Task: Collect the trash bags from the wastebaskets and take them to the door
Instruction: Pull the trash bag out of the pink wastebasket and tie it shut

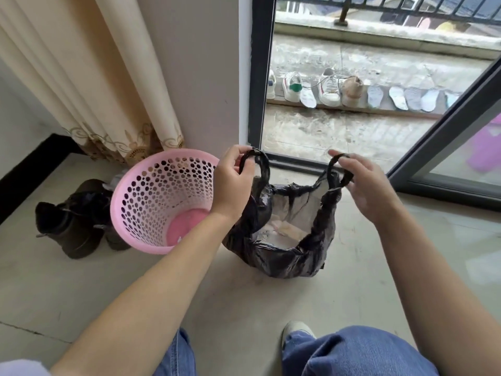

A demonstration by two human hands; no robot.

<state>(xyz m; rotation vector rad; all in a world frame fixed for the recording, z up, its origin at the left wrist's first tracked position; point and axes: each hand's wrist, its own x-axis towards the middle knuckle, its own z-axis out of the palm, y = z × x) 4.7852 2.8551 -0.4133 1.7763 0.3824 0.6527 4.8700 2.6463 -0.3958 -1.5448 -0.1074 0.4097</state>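
Trash bag (282, 256) sits open on the floor at four o'clock from the pink wastebasket (160, 202); left hand (233, 183) and right hand (371, 188) each pinch a handle loop.

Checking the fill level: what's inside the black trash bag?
Through the open mouth of the black trash bag, pale crumpled scraps, likely paper or tissue, lie at the bottom. The left hand and right hand hold its handles apart. Anything under the scraps or behind the bunched sides is hidden.
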